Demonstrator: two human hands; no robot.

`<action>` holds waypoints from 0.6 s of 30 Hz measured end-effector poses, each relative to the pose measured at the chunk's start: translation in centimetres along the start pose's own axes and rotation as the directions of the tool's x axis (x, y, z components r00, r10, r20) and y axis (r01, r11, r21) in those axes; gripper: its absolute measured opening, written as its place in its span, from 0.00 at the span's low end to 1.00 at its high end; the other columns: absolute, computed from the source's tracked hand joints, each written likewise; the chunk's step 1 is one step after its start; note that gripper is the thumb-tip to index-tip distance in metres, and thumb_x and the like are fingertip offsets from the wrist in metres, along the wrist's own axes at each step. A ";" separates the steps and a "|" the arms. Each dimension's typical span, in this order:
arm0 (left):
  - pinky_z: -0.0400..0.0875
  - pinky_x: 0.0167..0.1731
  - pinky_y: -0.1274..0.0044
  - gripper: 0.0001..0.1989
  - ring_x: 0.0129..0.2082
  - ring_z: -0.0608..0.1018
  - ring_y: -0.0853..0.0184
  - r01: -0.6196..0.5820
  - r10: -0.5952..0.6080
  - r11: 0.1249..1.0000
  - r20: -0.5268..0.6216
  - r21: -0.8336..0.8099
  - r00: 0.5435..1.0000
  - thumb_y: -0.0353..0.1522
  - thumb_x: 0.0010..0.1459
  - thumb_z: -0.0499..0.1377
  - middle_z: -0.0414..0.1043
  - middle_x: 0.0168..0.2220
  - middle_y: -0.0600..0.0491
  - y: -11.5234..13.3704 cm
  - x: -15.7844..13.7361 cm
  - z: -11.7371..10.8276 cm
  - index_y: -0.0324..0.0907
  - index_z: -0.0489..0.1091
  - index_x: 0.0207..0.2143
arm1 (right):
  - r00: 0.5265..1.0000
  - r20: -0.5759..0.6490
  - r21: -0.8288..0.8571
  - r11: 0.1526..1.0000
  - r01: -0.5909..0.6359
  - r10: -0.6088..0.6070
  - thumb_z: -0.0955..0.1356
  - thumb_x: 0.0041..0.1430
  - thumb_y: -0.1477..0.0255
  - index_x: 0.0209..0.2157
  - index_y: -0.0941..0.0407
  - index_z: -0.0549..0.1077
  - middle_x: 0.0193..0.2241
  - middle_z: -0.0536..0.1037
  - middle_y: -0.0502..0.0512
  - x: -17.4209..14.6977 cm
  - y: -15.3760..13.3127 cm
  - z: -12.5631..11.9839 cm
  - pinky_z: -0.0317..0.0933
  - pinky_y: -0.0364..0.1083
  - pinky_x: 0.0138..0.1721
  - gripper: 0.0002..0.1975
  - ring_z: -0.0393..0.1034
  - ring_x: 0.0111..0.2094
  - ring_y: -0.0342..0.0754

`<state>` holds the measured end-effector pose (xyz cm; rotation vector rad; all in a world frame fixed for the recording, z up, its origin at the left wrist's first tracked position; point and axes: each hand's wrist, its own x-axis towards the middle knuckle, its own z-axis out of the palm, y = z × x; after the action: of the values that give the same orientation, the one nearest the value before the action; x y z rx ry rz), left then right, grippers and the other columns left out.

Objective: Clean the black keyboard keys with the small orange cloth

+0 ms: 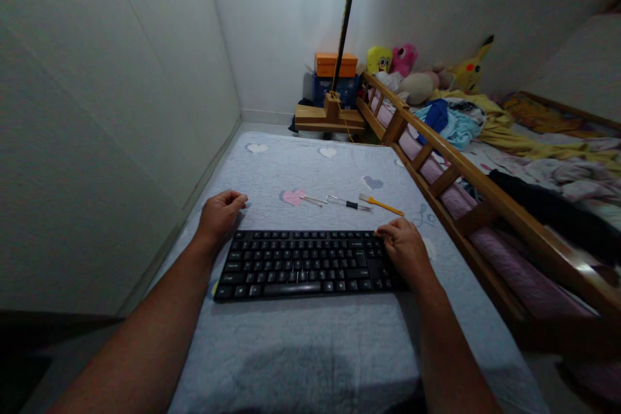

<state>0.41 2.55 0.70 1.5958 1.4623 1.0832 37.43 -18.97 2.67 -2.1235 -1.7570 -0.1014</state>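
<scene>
A black keyboard [298,265] lies flat on the cloth-covered surface, its space bar towards me. My left hand [220,215] rests just beyond its far left corner, fingers curled in and thumb against them, with nothing visible in it. Over the keyboard's right end is my right hand [402,242]. Its fingers are pressed together at the far edge of the keys, and whatever they may pinch is hidden. Beyond the keyboard lie cotton swabs [314,200], a wire tool with a black grip [350,204] and a yellow-handled brush [383,205].
A heart-patterned cover [301,165] spreads under everything. Along the right runs a wooden bed rail [451,165], with clothes and plush toys behind it. A black pole on a wooden stand [330,118] and boxes [336,65] stand at the back. To the left rises a pale wall [121,90].
</scene>
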 end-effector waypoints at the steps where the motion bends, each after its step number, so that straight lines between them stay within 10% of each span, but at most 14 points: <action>1: 0.65 0.26 0.76 0.11 0.24 0.72 0.68 0.006 -0.006 1.000 -0.001 0.000 1.000 0.40 0.48 0.61 0.74 0.23 0.53 0.0 0.0 0.0 0.42 0.73 0.23 | 1.000 0.001 -0.002 1.000 -0.011 0.011 0.66 0.58 0.81 0.34 0.55 0.81 0.33 0.74 0.57 0.0 0.2 0.0 0.61 0.48 0.44 0.12 0.67 0.38 0.51; 18: 0.64 0.23 0.78 0.11 0.22 0.70 0.70 0.001 -0.001 1.000 0.005 0.003 1.000 0.40 0.49 0.61 0.74 0.24 0.54 -0.2 -0.1 -0.1 0.41 0.73 0.24 | 0.998 -0.027 0.067 0.996 0.052 -0.051 0.65 0.59 0.79 0.34 0.54 0.80 0.34 0.73 0.56 0.0 -1.6 0.0 0.59 0.48 0.42 0.12 0.66 0.39 0.51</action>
<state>0.29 2.43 0.56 1.5984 1.4619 1.0764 35.93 -18.73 3.07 -2.0215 -1.7757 -0.0803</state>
